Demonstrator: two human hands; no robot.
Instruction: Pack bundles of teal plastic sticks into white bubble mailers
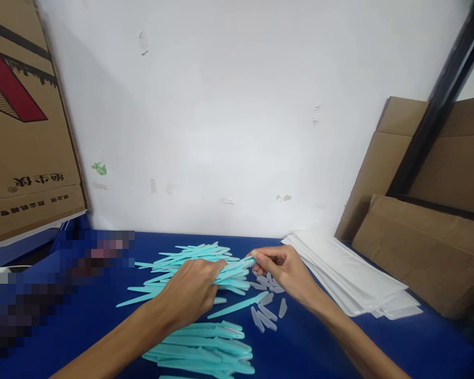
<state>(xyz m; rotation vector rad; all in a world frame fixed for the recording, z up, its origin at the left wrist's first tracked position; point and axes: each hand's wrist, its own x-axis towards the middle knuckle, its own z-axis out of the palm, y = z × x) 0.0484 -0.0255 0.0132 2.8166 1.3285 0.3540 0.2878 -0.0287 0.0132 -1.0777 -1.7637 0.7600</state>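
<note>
My left hand (195, 287) is closed around several turquoise eyebrow razors (234, 273) above a loose pile. With thumb and fingers pinched, my right hand (280, 268) grips the end of one of these razors; its fingertips partly hide that end. Below my right hand lie several small translucent blade covers (266, 318). A single turquoise razor (239, 305) rests beside the covers. Nearer to me, a second pile of turquoise razors (205, 347) lies roughly side by side, just beyond my left forearm.
White flat sleeves (351, 273) are stacked at the right of the blue table (304, 347). Cardboard boxes (422, 252) stand behind them, and a large printed carton (27, 126) is on the left. A white wall (229, 116) closes off the back.
</note>
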